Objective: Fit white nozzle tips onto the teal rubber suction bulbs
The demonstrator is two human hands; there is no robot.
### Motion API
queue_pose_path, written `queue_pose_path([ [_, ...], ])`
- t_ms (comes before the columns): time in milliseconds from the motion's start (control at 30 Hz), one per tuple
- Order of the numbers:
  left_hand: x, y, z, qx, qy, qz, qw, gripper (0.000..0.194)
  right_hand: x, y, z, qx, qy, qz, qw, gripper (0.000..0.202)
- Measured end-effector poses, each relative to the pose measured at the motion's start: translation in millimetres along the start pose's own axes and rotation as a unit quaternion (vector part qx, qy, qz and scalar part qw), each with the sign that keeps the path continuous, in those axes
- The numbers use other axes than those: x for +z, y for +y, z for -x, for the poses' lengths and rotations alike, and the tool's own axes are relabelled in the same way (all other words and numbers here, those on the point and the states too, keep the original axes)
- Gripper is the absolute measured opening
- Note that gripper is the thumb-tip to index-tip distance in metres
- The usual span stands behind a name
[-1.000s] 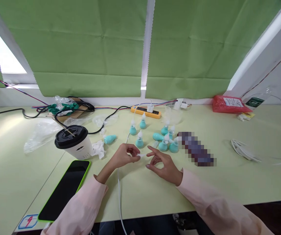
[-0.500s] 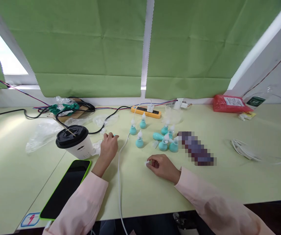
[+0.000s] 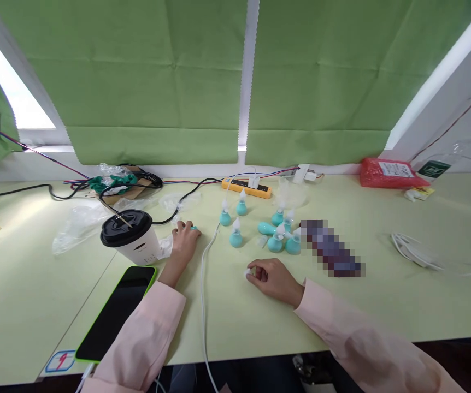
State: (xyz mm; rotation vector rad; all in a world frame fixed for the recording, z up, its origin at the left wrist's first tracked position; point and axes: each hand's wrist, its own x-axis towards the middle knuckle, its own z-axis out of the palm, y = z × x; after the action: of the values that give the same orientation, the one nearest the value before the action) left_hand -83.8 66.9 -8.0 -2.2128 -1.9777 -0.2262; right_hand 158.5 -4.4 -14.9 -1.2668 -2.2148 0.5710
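Left hand (image 3: 184, 240) closed over smooth teal rubber bulb (image 3: 195, 229), at 9 o'clock from upright teal bulbs (image 3: 235, 236). Right hand (image 3: 274, 278) curled, pinching small white plastic tip (image 3: 247, 271) on matte pale-green desk (image 3: 342, 311).

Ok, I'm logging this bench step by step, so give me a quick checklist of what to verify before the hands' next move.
1. Left hand on the lying teal bulb: ok, fingers cover it, only its tip shows.
2. Firm grip on that bulb: cannot tell.
3. Right hand holds the small white piece: ok, pinched at the fingertips.
4. Coffee cup upright, lid on: ok, but close beside the left hand.
5. White cable out of the way: not ok, it runs between both hands.
6. Standing teal bulbs upright: ok.
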Motion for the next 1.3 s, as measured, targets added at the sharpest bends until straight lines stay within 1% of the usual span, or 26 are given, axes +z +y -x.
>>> queue_pose_path([
  [133,-1.6,0,2,0.012,0.003,-0.002,1.0,0.029,-1,0,0,-0.001,0.0,0.0,1.0,0.015],
  [200,-3.3,-1,3,0.012,0.014,0.017,1.0,0.028,-3,-1,0,-0.001,0.003,-0.003,1.0,0.016],
  [300,-9.9,-3,3,0.011,0.04,0.11,0.993,0.025,-4,0,0,-0.012,0.014,-0.015,1.0,0.018],
  [367,-17.8,-1,5,0.016,0.05,0.221,0.974,0.021,-4,0,1,-0.032,0.04,-0.021,0.998,0.02],
  [400,-22.5,2,7,0.022,0.048,0.289,0.956,0.02,-4,1,1,-0.048,0.065,-0.021,0.996,0.021],
  [433,-27.4,5,9,0.029,0.041,0.362,0.931,0.02,-4,1,1,-0.067,0.1,-0.021,0.993,0.023],
  [500,-37.0,17,15,0.046,0.008,0.494,0.868,0.022,-3,1,2,-0.114,0.178,-0.019,0.977,0.028],
  [567,-44.7,31,24,0.055,-0.038,0.575,0.816,0.023,-3,0,2,-0.158,0.236,-0.017,0.959,0.034],
  [600,-47.4,38,28,0.05,-0.057,0.605,0.793,0.023,-3,-1,2,-0.175,0.249,-0.018,0.952,0.038],
  [700,-50.5,58,40,0.025,-0.142,0.663,0.735,0.026,-2,-4,2,-0.215,0.244,-0.025,0.945,0.047],
  [800,-48.1,70,48,0.008,-0.224,0.695,0.683,0.031,-1,-4,0,-0.24,0.221,-0.031,0.945,0.046],
  [867,-45.5,74,50,-0.006,-0.256,0.707,0.659,0.034,0,-2,-1,-0.252,0.219,-0.033,0.942,0.045],
  [933,-43.4,76,52,-0.02,-0.269,0.715,0.645,0.034,0,0,-1,-0.264,0.228,-0.035,0.937,0.044],
  [1033,-42.7,79,53,-0.035,-0.276,0.713,0.643,0.032,0,2,-1,-0.277,0.24,-0.03,0.93,0.041],
  [1100,-43.5,80,54,-0.043,-0.278,0.7,0.657,0.034,-2,0,-1,-0.276,0.248,-0.03,0.928,0.035],
  [1133,-43.8,80,54,-0.041,-0.274,0.687,0.671,0.035,-3,-2,-1,-0.269,0.254,-0.032,0.928,0.032],
  [1167,-43.8,79,53,-0.032,-0.261,0.671,0.694,0.036,-5,-4,-1,-0.257,0.263,-0.036,0.929,0.029],
  [1200,-43.1,77,53,-0.016,-0.233,0.647,0.726,0.034,-7,-5,-2,-0.241,0.274,-0.043,0.93,0.026],
  [1233,-41.6,75,52,0.005,-0.191,0.61,0.769,0.031,-10,-7,-2,-0.221,0.287,-0.051,0.931,0.023],
  [1300,-36.3,69,49,0.038,-0.08,0.488,0.868,0.024,-15,-9,-3,-0.178,0.308,-0.073,0.932,0.016],
])
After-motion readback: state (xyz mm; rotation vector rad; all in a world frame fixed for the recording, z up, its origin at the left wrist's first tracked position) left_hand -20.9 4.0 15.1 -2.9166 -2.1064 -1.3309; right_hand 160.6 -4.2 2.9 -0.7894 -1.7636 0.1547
